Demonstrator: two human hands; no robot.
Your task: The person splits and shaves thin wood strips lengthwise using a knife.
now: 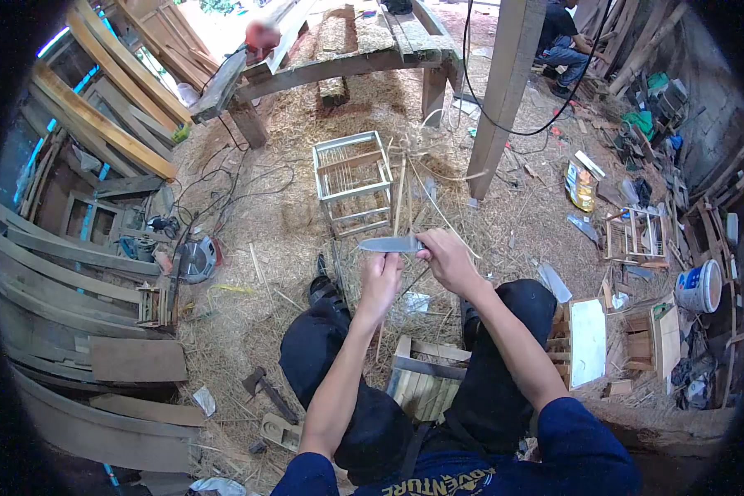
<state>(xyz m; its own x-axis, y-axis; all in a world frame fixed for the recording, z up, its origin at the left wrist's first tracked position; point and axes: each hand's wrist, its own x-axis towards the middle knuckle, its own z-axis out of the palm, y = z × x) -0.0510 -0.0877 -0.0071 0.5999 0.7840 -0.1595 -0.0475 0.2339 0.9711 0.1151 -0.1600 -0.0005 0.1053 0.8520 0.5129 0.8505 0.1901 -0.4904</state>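
My right hand [448,258] is closed round the handle of a knife, whose broad, pale blade [387,245] points left and lies across the top of my left hand. My left hand [380,285] is closed on a thin wooden or bamboo strip [401,198] that runs forward from behind the blade. Where blade and strip meet is partly hidden by my fingers. Beyond my hands stands a small rectangular wooden frame [354,196] with thin rods across it. Thin curled strips [417,153] lie bunched at its right.
Shavings cover the ground. A slatted wooden stool [426,384] is between my legs. A hatchet [269,393] and a circular saw [197,259] lie left. A post [508,99] and workbench [339,73] stand ahead; a bucket [699,287] is right. Another person [566,45] crouches far right.
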